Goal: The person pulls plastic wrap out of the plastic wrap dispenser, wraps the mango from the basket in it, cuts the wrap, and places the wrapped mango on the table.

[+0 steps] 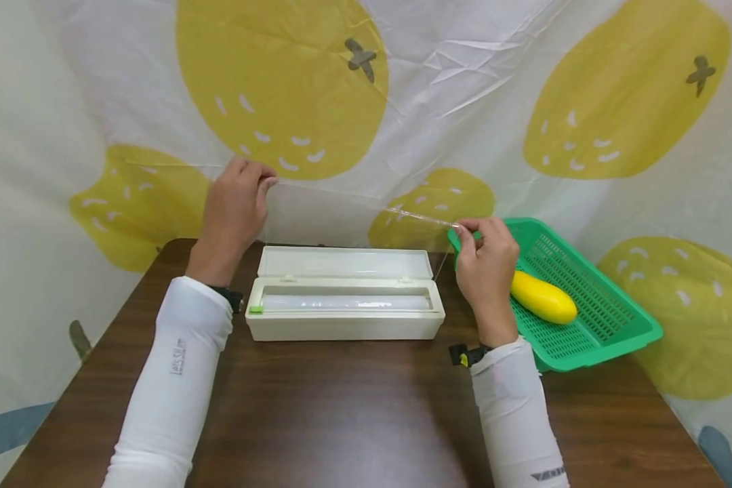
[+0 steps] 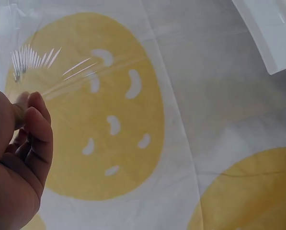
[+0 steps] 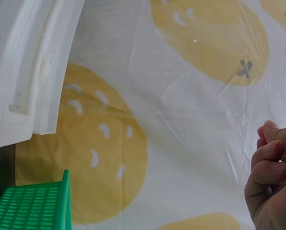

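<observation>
Both hands were well apart: left hand [image 1: 234,210] and right hand [image 1: 488,271] each pinched the upper edge of clear plastic wrap [image 1: 356,220], drawn taut between them above a white dispenser box [image 1: 344,329]. Box lid [image 1: 344,263] stood open; 1 wrap roll [image 1: 344,303] lay inside. On the wooden surface [image 1: 341,413], right of the box: green basket [image 1: 606,298] holding 1 yellow oblong item [image 1: 544,298].

The head view is bright, with a pale sheen on the near table [image 1: 366,420], a soft shadow right of that glare, and glints along the clear film [image 1: 423,217] (both wrist views are dimmer, greyer).
</observation>
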A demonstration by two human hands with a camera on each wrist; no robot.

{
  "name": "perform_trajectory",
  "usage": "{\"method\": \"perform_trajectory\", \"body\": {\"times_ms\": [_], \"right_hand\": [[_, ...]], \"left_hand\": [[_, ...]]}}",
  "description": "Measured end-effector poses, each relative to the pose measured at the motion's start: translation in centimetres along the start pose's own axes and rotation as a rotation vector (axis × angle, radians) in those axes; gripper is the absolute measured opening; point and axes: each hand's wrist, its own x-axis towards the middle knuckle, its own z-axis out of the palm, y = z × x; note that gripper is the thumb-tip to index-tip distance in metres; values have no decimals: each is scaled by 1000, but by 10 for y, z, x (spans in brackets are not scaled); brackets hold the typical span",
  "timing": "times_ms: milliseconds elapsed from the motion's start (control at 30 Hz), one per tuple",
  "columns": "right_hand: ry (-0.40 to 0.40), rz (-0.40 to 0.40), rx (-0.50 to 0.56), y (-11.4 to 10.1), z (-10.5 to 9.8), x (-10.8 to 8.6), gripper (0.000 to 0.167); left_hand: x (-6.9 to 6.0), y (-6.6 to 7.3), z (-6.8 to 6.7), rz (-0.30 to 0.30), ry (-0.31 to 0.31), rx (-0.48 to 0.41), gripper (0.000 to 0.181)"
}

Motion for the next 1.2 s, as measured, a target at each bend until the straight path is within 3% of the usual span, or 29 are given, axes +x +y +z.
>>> {"method": "perform_trajectory", "body": {"times_ms": [433, 933, 1067, 1200], "right_hand": [[39, -15, 23, -6, -12, 26, 29], [147, -72, 83, -15, -21, 50, 26], [174, -106, 113, -20, -30, 52, 25], [169, -143, 132, -28, -48, 44, 24]], "left_hand": [[9, 20, -24, 44, 107, 10, 24], [11, 39, -43, 126, 256, -25, 25], [6, 46, -51, 176, 276, -19, 26], [-10, 59, -65, 204, 289, -60, 20]]}}
